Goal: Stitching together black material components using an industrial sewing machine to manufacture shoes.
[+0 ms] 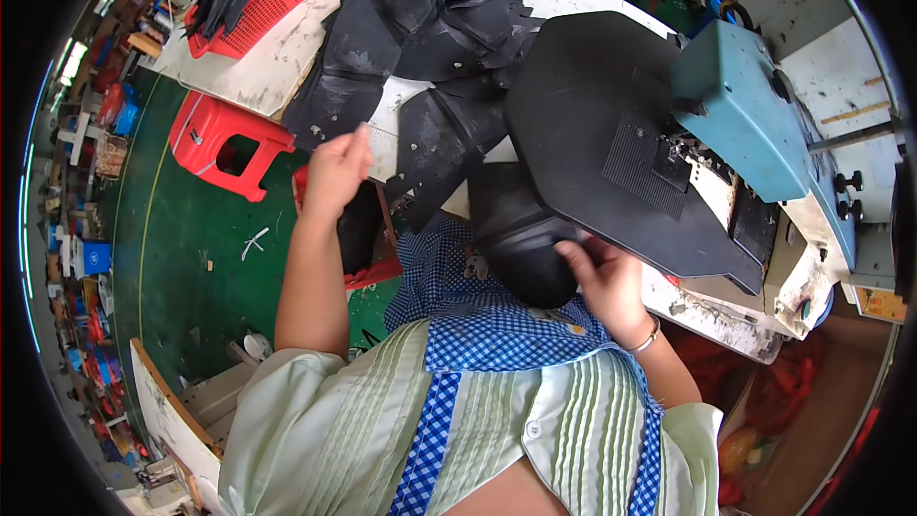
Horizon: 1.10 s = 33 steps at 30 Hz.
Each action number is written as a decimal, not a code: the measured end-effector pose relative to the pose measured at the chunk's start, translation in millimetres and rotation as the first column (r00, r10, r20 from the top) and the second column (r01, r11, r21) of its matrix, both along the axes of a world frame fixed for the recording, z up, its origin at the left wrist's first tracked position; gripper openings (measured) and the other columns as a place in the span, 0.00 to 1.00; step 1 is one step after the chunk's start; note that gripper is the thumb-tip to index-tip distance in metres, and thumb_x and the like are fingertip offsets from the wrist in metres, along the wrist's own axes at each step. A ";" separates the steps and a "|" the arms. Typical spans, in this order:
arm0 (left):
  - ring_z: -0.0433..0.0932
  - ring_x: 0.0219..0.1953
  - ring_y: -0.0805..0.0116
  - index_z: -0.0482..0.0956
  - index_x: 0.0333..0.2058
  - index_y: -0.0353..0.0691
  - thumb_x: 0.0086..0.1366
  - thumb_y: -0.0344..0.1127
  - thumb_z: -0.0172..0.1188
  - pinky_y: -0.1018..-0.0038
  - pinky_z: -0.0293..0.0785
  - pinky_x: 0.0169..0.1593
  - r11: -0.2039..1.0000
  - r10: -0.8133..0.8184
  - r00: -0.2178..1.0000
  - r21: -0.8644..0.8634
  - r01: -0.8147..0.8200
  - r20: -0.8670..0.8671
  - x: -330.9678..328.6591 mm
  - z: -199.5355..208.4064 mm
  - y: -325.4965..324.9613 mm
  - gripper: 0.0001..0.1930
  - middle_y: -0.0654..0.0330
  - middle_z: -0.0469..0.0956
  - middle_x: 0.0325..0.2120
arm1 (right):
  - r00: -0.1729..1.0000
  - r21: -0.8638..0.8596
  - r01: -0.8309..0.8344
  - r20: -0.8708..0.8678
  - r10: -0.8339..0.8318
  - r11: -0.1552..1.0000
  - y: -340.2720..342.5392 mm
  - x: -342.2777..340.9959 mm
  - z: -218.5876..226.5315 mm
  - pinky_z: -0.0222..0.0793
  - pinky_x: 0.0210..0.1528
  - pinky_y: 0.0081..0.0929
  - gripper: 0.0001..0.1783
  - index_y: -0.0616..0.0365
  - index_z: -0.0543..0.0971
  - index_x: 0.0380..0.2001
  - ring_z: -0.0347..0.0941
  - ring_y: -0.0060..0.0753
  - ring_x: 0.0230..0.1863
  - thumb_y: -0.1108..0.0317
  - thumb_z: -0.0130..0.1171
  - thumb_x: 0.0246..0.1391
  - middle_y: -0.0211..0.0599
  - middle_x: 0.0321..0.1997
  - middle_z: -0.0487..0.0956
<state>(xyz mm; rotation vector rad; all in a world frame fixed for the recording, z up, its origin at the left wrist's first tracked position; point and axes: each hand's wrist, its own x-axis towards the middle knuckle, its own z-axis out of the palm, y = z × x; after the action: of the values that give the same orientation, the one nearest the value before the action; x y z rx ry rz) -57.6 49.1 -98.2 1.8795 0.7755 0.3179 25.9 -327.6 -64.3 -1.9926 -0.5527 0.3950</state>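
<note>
The right hand (616, 294) pinches a black bent piece (513, 220) by its side, with the thumb on top. The other fingers go under, so they are partly hidden. The piece is over the person's lap, next to the edge of a big black board (573, 86). The left hand (336, 177) is up in the air, apart from that piece. Its fingers are curled and pressed together. I cannot tell if they hold something tiny.

Past the left hand, lots of flat black pieces (358, 57) lie in a messy heap on the white worktop (253, 86). A blue machine (731, 105) stands on the right, over the black board. A red basket (287, 2) full of black bits sits at the far left. Below it, a red stool (222, 148) is on the green floor (181, 277).
</note>
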 end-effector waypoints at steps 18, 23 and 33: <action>0.84 0.41 0.58 0.81 0.41 0.38 0.61 0.25 0.66 0.64 0.76 0.47 0.407 -0.263 0.807 0.819 -0.404 0.529 47.2 64.7 -30.3 0.09 0.59 0.86 0.42 | 0.727 -0.269 0.283 0.686 -0.022 0.921 -49.5 7.1 -15.8 0.70 0.28 0.35 0.09 0.61 0.80 0.39 0.75 0.35 0.21 0.76 0.68 0.54 0.36 0.24 0.79; 0.86 0.34 0.63 0.82 0.40 0.34 0.59 0.19 0.66 0.68 0.74 0.42 0.739 -0.668 0.286 0.570 0.359 0.687 5.7 151.6 -27.3 0.10 0.50 0.86 0.30 | 0.507 -0.089 -0.096 0.853 0.125 0.991 -32.7 -2.1 34.1 0.70 0.23 0.30 0.14 0.64 0.81 0.40 0.74 0.33 0.20 0.81 0.71 0.48 0.34 0.23 0.76; 0.84 0.40 0.60 0.84 0.44 0.36 0.53 0.31 0.76 0.68 0.78 0.45 0.388 -0.919 0.252 0.581 0.716 0.304 83.1 151.4 -114.0 0.19 0.56 0.85 0.38 | 0.385 -0.055 -0.311 0.905 0.179 0.949 18.7 19.2 121.2 0.76 0.38 0.30 0.15 0.61 0.84 0.36 0.79 0.40 0.38 0.71 0.74 0.42 0.45 0.45 0.81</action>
<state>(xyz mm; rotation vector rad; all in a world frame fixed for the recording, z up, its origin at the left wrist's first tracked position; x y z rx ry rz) 25.5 -64.9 53.1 2.0369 -0.8555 0.3094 45.1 -308.9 56.9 -1.8567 -1.5418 -0.6455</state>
